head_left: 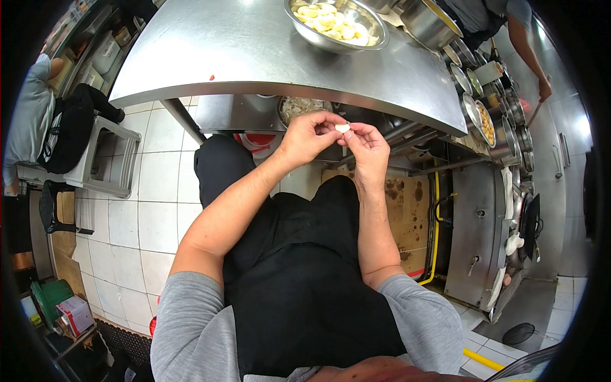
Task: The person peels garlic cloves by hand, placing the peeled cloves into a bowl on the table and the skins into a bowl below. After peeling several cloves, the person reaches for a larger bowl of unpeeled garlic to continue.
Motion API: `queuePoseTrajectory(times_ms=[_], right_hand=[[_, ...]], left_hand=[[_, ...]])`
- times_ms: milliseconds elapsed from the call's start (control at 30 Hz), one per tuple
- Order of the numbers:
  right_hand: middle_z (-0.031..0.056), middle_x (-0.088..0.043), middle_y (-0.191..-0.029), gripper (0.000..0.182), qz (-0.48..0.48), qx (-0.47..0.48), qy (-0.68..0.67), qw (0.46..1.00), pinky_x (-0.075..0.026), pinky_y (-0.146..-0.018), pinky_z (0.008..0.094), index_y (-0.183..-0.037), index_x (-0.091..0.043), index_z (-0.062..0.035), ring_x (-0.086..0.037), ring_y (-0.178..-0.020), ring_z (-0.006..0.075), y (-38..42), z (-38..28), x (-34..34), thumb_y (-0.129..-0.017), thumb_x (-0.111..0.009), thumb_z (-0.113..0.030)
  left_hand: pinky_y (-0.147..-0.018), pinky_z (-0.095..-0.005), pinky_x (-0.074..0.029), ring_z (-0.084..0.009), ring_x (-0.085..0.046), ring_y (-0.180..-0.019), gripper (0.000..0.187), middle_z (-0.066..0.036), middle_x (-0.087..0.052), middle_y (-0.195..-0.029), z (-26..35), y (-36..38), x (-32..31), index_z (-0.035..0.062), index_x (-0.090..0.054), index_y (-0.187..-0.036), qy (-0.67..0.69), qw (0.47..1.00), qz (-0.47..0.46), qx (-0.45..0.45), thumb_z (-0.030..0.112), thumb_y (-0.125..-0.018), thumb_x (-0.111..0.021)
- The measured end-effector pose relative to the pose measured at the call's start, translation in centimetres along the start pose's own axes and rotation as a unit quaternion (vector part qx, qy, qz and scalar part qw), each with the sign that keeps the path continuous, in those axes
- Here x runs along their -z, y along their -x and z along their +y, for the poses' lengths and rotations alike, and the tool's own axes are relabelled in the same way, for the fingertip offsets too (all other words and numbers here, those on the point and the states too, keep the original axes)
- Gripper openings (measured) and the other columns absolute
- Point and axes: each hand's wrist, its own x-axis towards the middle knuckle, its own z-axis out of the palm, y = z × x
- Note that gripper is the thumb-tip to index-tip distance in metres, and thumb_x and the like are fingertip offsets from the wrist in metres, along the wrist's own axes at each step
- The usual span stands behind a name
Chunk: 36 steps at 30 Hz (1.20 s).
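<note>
Just past the table's front edge, my left hand (310, 136) and my right hand (369, 148) meet, fingertips pinched on a small white garlic clove (342, 128). The clove sits between both sets of fingers, partly covered by them. On the table above, a steel bowl (312, 37) holds many pale cloves (331, 21). Below the tabletop, beyond my left hand, another bowl (284, 120) contains whitish papery skins (304, 107).
The steel table (210, 44) spans the front, its edge close to my hands. Pots and pans (471, 114) crowd the right side. Another person sits on a grey stool (121, 153) at left; a person's arm (531, 57) shows upper right. A yellow pipe (437, 223) runs low at right.
</note>
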Motion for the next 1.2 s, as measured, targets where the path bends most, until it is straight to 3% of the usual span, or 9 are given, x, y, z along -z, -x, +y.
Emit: queuePoseTrajectory(times_ms=[33, 133, 333, 433, 667, 733, 1200], right_hand=[[0.0129, -0.068, -0.098, 0.017, 0.0, 0.0, 0.0, 1.0, -0.056, -0.078, 0.0272, -0.106, -0.059, 0.0057, -0.066, -0.086, 0.0156, 0.0, 0.1, 0.1, -0.09, -0.063, 0.004], [0.013, -0.068, -0.098, 0.017, -0.002, -0.002, 0.013, 1.0, -0.056, -0.078, 0.0276, -0.106, -0.06, 0.0057, -0.066, -0.086, 0.0155, 0.0, 0.6, 0.5, -0.09, -0.063, 0.003], [0.013, -0.067, -0.098, 0.016, -0.005, 0.007, 0.037, 0.999, -0.056, -0.079, 0.0282, -0.106, -0.059, 0.0066, -0.066, -0.087, 0.0154, 0.0, 0.9, 0.6, -0.091, -0.062, 0.002], [0.0132, -0.067, -0.098, 0.017, -0.006, 0.005, 0.044, 0.999, -0.056, -0.08, 0.0284, -0.107, -0.059, 0.007, -0.066, -0.087, 0.0155, 0.0, 1.0, 0.7, -0.091, -0.062, 0.002], [0.0138, -0.067, -0.098, 0.016, 0.003, -0.002, 0.056, 0.998, -0.057, -0.079, 0.0287, -0.107, -0.06, 0.008, -0.066, -0.087, 0.0165, 0.0, 0.7, 0.7, -0.092, -0.06, 0.002], [0.014, -0.067, -0.098, 0.016, 0.002, 0.0, 0.052, 0.999, -0.057, -0.078, 0.0287, -0.107, -0.061, 0.0081, -0.066, -0.087, 0.0166, 0.0, 0.6, 0.7, -0.093, -0.06, 0.002], [0.0128, -0.068, -0.099, 0.017, -0.002, -0.002, 0.055, 0.999, -0.056, -0.079, 0.0283, -0.107, -0.06, 0.007, -0.065, -0.087, 0.0151, 1.1, 0.8, 0.8, -0.091, -0.061, 0.003]], left_hand=[[-0.076, -0.0236, -0.056, -0.0117, -0.069, -0.084, 0.02, -0.008, -0.07, -0.094, 0.1, 0.1, -0.1, -0.0037, -0.066, -0.107, -0.061, 0.998, 0.011, -0.017, 0.004, -0.089, -0.066], [-0.08, -0.0237, -0.054, -0.0102, -0.067, -0.089, 0.023, -0.008, -0.069, -0.1, 1.0, 0.3, -0.1, -0.003, -0.066, -0.11, -0.083, 0.997, -0.01, 0.005, 0.003, -0.087, -0.066], [-0.077, -0.0233, -0.055, -0.0099, -0.067, -0.087, 0.022, -0.008, -0.068, -0.097, 1.1, 0.4, -0.2, -0.0028, -0.067, -0.107, -0.138, 0.99, 0.003, -0.026, 0.003, -0.086, -0.067], [-0.072, -0.0241, -0.055, -0.0118, -0.068, -0.079, 0.018, -0.009, -0.066, -0.09, 0.6, 0.4, -0.3, -0.0027, -0.069, -0.102, -0.137, 0.989, 0.014, -0.045, 0.006, -0.087, -0.068], [-0.072, -0.0245, -0.054, -0.0106, -0.066, -0.078, 0.019, -0.008, -0.066, -0.089, 0.1, 0.3, -0.1, -0.0012, -0.069, -0.102, -0.117, 0.992, 0.016, -0.036, 0.006, -0.085, -0.069], [-0.077, -0.0239, -0.055, -0.0102, -0.066, -0.086, 0.021, -0.009, -0.068, -0.097, 0.5, 0.3, 0.1, -0.0027, -0.067, -0.105, -0.17, 0.985, 0.001, -0.024, 0.004, -0.086, -0.068], [-0.079, -0.0247, -0.054, -0.0101, -0.064, -0.089, 0.019, -0.007, -0.066, -0.097, -0.1, 1.0, 0.0, -0.002, -0.066, -0.104, -0.169, 0.985, -0.011, -0.035, 0.003, -0.086, -0.068]])
